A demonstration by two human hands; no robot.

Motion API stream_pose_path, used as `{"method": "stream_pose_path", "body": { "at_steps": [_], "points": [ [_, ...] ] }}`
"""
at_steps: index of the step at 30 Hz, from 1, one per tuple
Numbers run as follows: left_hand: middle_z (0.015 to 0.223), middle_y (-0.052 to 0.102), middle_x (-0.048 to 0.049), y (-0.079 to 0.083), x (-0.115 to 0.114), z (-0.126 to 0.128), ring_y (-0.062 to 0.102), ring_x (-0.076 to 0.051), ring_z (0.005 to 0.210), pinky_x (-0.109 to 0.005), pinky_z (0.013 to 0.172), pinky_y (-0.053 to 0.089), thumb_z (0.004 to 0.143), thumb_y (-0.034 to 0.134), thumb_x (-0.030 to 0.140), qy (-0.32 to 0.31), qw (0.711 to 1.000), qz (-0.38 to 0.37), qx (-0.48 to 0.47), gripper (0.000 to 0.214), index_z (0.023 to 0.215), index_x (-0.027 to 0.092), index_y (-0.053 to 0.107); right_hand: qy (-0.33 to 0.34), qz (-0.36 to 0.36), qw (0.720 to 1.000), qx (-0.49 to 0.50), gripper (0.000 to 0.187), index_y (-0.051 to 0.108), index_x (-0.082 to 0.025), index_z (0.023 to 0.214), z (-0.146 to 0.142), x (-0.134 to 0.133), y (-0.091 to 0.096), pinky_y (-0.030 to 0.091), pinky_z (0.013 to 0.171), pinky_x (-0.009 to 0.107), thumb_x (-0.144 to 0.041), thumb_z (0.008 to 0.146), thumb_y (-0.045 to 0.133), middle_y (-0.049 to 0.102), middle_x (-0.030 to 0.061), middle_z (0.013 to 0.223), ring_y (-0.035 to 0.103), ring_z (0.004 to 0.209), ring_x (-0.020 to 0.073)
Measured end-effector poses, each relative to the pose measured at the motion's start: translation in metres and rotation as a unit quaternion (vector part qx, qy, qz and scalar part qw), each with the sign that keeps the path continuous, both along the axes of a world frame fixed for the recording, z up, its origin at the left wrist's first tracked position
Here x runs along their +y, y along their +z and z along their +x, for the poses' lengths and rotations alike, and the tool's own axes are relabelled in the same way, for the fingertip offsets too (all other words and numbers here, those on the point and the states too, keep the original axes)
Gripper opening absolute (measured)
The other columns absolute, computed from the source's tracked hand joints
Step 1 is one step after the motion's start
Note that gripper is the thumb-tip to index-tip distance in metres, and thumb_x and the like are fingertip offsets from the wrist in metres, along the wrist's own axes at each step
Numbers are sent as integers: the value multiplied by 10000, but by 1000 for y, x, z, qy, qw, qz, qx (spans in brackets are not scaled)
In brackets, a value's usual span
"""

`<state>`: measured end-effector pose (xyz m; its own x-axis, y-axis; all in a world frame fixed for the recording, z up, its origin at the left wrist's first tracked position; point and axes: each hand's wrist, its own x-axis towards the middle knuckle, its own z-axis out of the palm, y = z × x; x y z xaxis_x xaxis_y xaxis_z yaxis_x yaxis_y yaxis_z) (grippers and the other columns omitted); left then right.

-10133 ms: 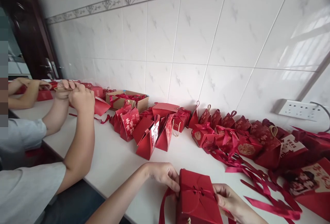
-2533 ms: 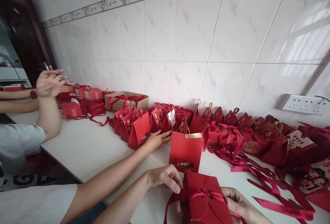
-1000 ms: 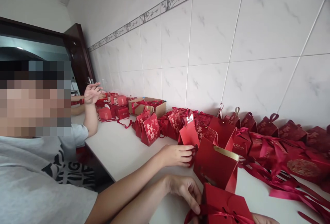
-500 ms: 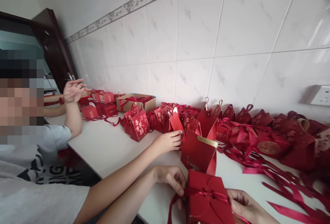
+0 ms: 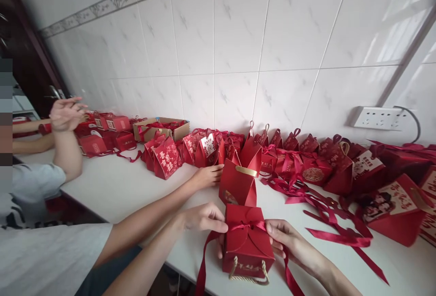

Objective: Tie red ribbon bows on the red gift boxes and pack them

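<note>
A red gift box (image 5: pixel 245 241) with a rope handle sits at the near edge of the white counter (image 5: pixel 119 187). A red ribbon (image 5: pixel 204 264) crosses its top and hangs down on both sides. My left hand (image 5: pixel 203 218) pinches the ribbon at the box's upper left corner. My right hand (image 5: pixel 285 238) grips the box's right side, fingers closed on the ribbon there. Just behind stands another red box (image 5: pixel 238 183) with a gold strip; a neighbouring person's hand (image 5: pixel 206 176) rests beside it.
Several red gift boxes (image 5: pixel 296 162) line the tiled wall, with loose ribbons (image 5: pixel 327 223) lying at right. A cardboard tray (image 5: pixel 160 127) sits further left. A power strip (image 5: pixel 378 118) hangs on the wall. Other people's arms (image 5: pixel 64 141) are at the far left.
The view has swung back to the right and down. My hands have stayed on the box and ribbon; the box now shows fully with its rope handle. The neighbour's hand stays by the upright box.
</note>
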<state>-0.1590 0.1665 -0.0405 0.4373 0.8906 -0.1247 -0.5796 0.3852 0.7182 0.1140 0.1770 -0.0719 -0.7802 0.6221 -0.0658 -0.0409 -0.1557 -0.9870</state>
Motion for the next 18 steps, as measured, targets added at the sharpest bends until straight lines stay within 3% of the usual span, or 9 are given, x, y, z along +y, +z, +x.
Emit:
{"method": "stream_pose_path", "body": {
  "at_steps": [2,5,9,13,18],
  "points": [
    [854,681,-77,5,-26,8,626,-226,923,-390,897,439,860,509,132,-137,978,57,145,195,918,141,695,3,15,1000,-6,513,421,-173,591,2,2,0,173,462,227,-625,756,599,294,-87,494,237,437,47],
    [717,675,-86,8,-41,16,647,-227,843,-386,893,424,878,479,182,-220,911,168,305,240,846,154,715,17,40,999,-18,510,446,-165,598,7,6,0,167,471,230,-626,750,604,336,-81,489,249,436,45],
    [635,651,-64,1,-37,17,660,-235,737,-379,791,459,896,425,219,-223,906,199,300,301,843,180,718,35,49,998,-33,524,454,-166,595,14,15,-3,154,457,225,-648,704,631,370,-82,465,258,418,41],
    [497,588,-25,-5,-32,16,611,-188,565,-308,682,446,910,426,249,-208,898,214,323,367,664,187,690,46,58,996,-45,527,474,-157,588,18,21,-6,147,441,220,-643,672,661,476,-45,499,384,428,51],
    [477,592,8,-3,-28,18,555,-132,475,-245,589,424,844,554,465,-212,896,209,329,396,596,171,649,37,45,997,-51,529,499,-151,586,19,22,-9,138,426,217,-643,643,684,461,-43,492,492,467,88]
  ]
}}
